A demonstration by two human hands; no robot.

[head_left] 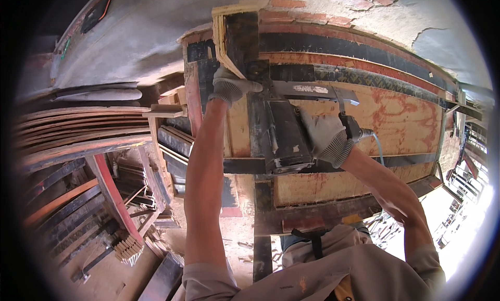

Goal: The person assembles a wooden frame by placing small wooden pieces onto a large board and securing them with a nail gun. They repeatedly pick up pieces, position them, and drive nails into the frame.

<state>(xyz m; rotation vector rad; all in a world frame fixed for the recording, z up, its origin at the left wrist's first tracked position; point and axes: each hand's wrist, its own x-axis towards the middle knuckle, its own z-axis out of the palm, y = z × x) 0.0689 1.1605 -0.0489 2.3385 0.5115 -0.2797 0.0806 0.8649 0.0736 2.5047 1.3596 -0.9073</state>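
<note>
My right hand (327, 137), in a grey knitted glove, is wrapped round the handle of a black nail gun (285, 129). The gun's long grey magazine (304, 91) lies toward the far side, and its nose is by the near end of an upright piece of layered plywood (242, 38). My left hand (233, 87), gloved too, is closed on the near end of that plywood piece, thumb stretched toward the gun. The piece's pale layered edge and dark face show; some left fingers are hidden behind it. Beneath both hands is a wooden workbench (354, 139) with dark strips along it.
A light blue air hose (378, 147) runs down from the gun's handle. Stacked long boards (88, 129) fill a rack on the left, with a bundle of small wood strips (128, 250) below. A plaster wall (427, 20) with exposed brick stands behind the bench.
</note>
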